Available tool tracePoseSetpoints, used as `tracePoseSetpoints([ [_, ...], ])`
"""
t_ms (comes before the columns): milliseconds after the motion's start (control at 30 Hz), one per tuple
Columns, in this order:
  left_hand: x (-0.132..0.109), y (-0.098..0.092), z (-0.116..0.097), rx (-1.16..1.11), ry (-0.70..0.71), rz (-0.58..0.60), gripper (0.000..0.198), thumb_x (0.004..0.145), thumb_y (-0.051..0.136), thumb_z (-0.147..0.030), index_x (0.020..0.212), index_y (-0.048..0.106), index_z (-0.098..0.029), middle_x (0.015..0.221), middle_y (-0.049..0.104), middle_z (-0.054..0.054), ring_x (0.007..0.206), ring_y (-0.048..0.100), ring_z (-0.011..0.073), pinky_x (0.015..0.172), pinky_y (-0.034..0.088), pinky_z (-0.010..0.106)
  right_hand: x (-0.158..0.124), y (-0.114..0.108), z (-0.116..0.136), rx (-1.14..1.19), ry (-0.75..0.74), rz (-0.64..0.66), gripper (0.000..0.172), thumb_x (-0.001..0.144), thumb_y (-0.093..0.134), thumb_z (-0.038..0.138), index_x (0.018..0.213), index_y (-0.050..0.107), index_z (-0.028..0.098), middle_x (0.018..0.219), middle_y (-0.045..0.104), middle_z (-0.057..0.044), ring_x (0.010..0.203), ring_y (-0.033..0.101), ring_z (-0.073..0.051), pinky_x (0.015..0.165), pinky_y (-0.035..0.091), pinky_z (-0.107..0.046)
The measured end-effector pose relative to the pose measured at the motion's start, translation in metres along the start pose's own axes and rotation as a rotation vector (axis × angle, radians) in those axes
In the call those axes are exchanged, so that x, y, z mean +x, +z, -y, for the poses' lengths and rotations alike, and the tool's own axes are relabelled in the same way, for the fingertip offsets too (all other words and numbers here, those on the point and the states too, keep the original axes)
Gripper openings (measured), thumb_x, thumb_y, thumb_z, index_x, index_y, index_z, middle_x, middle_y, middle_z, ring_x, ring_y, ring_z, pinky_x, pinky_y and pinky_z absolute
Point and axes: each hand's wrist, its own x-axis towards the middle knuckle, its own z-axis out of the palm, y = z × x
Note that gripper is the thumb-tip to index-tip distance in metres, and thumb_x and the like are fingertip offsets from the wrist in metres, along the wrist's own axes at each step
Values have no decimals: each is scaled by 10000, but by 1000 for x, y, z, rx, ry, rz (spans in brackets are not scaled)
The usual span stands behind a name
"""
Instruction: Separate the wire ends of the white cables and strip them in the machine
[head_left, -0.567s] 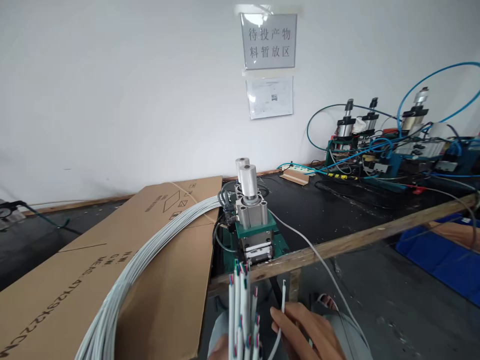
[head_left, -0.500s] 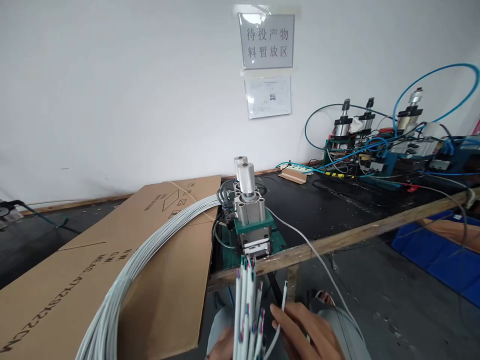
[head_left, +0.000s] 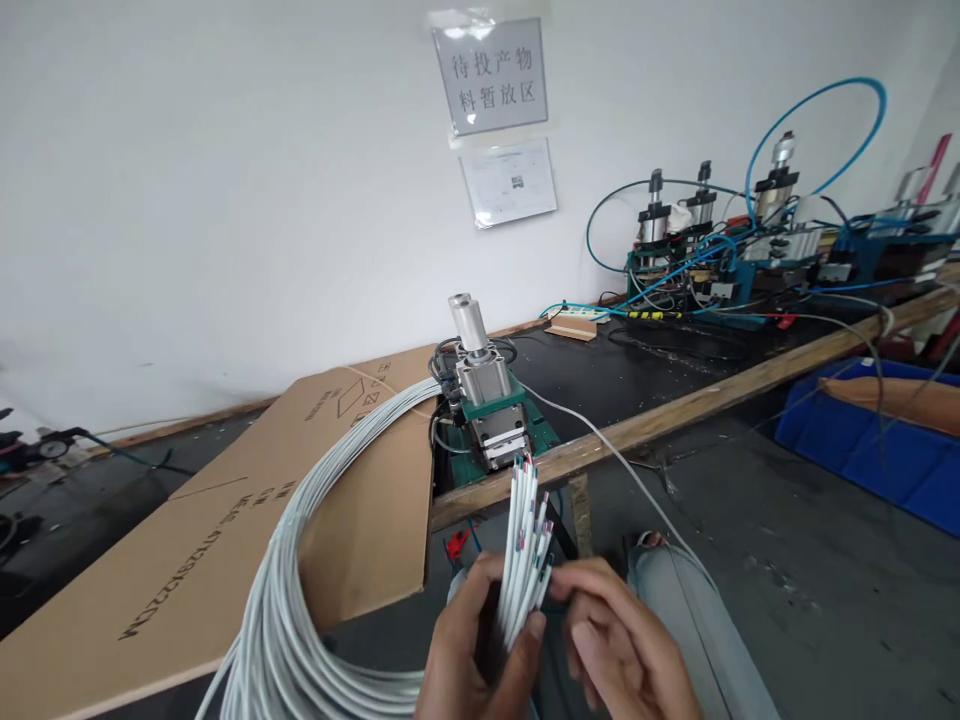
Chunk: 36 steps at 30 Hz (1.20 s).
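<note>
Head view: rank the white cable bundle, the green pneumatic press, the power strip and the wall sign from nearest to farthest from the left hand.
1. White cable bundle: gripped in the left hand.
2. Green pneumatic press: just beyond, at the bench edge.
3. Power strip: farther back on the bench, to the right.
4. Wall sign: highest up, on the wall behind.

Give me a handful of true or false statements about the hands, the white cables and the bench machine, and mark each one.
1. The left hand grips a bundle of white cables. True.
2. The cable tips show bare coloured wires. True.
3. The right hand rests on the pneumatic machine. False: it is at the cable bundle, apart from the machine.
4. The cables loop away over a cardboard box. True.
5. The blue bin sits on the bench. False: it is on the floor beside it.
</note>
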Motion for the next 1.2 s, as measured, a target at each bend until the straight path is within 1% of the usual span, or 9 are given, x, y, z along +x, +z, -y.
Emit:
tracePoseSetpoints([
  [67, -1, -1, -7, -61, -60, 38, 291, 936, 714, -487, 1075, 731, -232, 921, 720, 12, 868, 644, 189, 825, 489, 243, 13, 8, 21, 62, -11, 47, 257, 1008, 646, 484, 1054, 714, 240, 897, 660, -34, 573, 513, -101, 451, 400, -183],
  [167, -5, -4, -17, -47, -114, 58, 254, 948, 718, -448, 1052, 705, -216, 886, 703, -7, 831, 622, 167, 787, 485, 231, 18, 12, 32, 110, -43, 30, 260, 1018, 654, 426, 884, 719, 213, 808, 631, -13, 576, 513, -91, 464, 413, -164],
  [300, -6, -5, -30, 124, -104, -6, 200, 1003, 633, -415, 996, 640, -216, 814, 607, -36, 721, 520, 134, 673, 448, 206, 4, 7, 25, 257, 14, 1, 246, 1030, 645, 423, 932, 720, 209, 841, 661, -24, 570, 576, -95, 451, 467, -168],
  [367, -3, -4, -37, 203, -94, -25, 209, 1001, 614, -415, 972, 627, -208, 759, 539, -50, 659, 453, 127, 610, 419, 207, 0, 3, 23, 335, 63, 46, 249, 1040, 630, 439, 969, 710, 214, 795, 671, -13, 543, 581, -95, 436, 473, -170],
  [500, 5, -2, -45, 276, -96, 145, 243, 969, 606, -376, 823, 631, -184, 659, 500, -49, 595, 396, 124, 561, 373, 230, 2, 0, 24, 381, 133, 150, 334, 1006, 675, 492, 862, 663, 191, 571, 598, 42, 442, 532, -79, 427, 449, -167],
  [600, 8, -5, -45, 281, -99, 218, 264, 964, 603, -362, 775, 631, -180, 640, 483, -47, 605, 398, 128, 586, 364, 246, 5, 0, 25, 360, 154, 167, 359, 986, 701, 494, 816, 649, 182, 553, 586, 49, 438, 529, -74, 442, 439, -171],
  [767, 9, -9, -41, 268, -131, 222, 258, 952, 617, -365, 776, 629, -177, 658, 513, -37, 621, 419, 130, 602, 380, 248, 7, -3, 26, 332, 154, 232, 368, 994, 687, 477, 787, 664, 174, 577, 557, 52, 465, 524, -75, 464, 441, -185],
  [933, 12, -5, -44, 207, -167, 236, 162, 853, 658, -317, 783, 655, -170, 602, 534, -42, 564, 414, 122, 535, 373, 232, 9, -9, 24, 308, 160, 286, 364, 999, 683, 426, 745, 645, 168, 617, 556, 44, 490, 520, -71, 477, 429, -187],
  [1200, 8, -14, -41, 123, -164, 333, 142, 897, 654, -271, 800, 655, -168, 656, 620, -25, 628, 500, 128, 618, 421, 228, 10, -13, 18, 322, 218, 420, 478, 958, 689, 567, 708, 633, 163, 612, 527, 42, 458, 504, -75, 441, 394, -203],
])
